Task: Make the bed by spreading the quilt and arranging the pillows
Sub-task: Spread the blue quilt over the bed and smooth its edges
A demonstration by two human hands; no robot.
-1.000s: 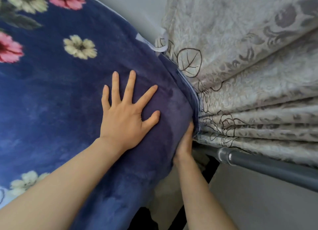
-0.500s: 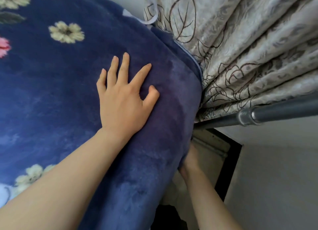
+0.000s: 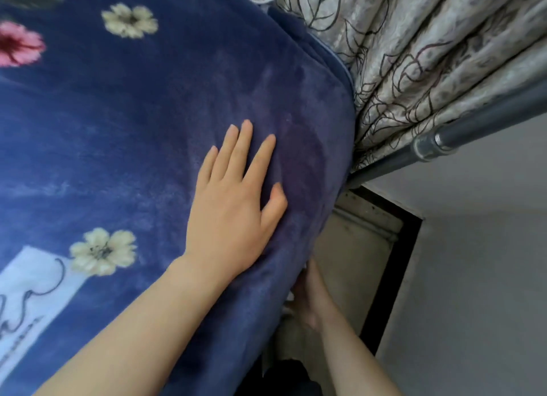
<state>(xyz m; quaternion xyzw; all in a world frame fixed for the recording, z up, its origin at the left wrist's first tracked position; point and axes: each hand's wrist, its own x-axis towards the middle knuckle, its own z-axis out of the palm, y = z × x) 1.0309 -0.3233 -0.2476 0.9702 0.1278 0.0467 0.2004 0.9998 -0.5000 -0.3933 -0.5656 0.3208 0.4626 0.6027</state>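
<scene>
Left hand (image 3: 233,218) lies flat on the quilt (image 3: 118,129), fingers straight and close together, pressing the plush down near its right edge. That edge runs away from the person toward the curtain (image 3: 429,55), then drops over the side. Right hand (image 3: 307,295) sits under the hanging hem, the nearer one to it, fingers hidden, so I can't tell its grip

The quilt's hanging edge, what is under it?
The right hand reaches under the quilt edge; its fingers are covered, so its grip cannot be seen. The left hand lies flat on top.
</scene>
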